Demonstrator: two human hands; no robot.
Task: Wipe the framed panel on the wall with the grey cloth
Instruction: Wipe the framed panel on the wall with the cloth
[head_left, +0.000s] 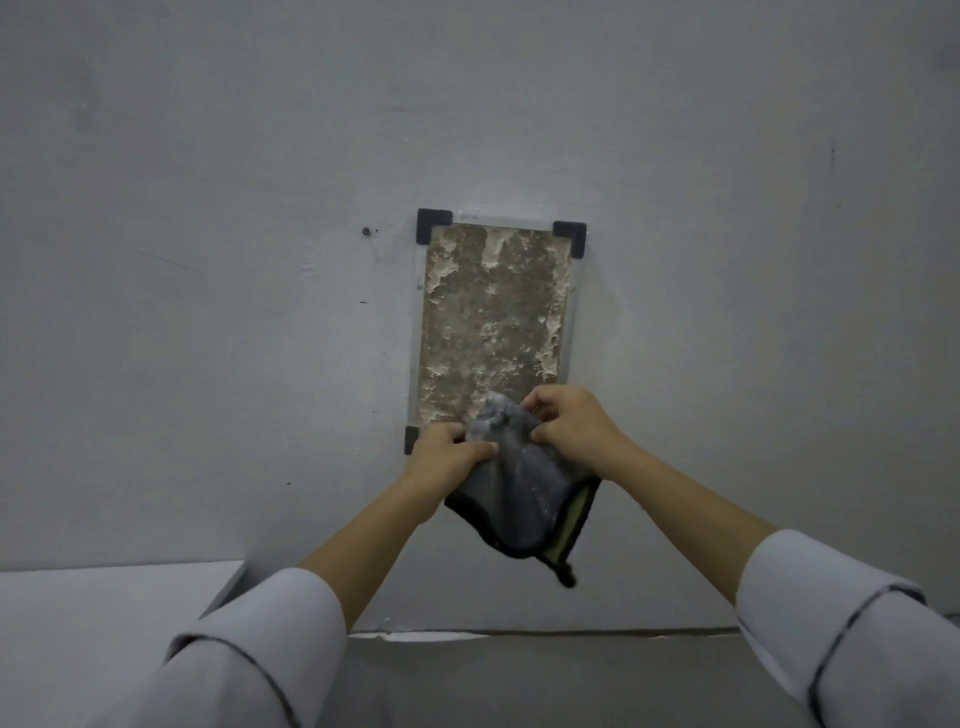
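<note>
Fingers (475, 451) of our left hand (441, 454) are pinching the cloth (519, 493) from one side, while our right hand (566, 423) is gripping it from the other, fingertips curled tight into the fabric. We are holding it bunched against the bottom edge of the panel (493, 312), its lower part hanging loose below, showing a dark hem and a yellow-green underside. We are seeing black brackets (434, 223) at the panel's corners on the wall (208, 312). Faint marks are sitting along the top edge, but we cannot read any writing. White sleeves (260, 649) are covering our forearms.
</note>
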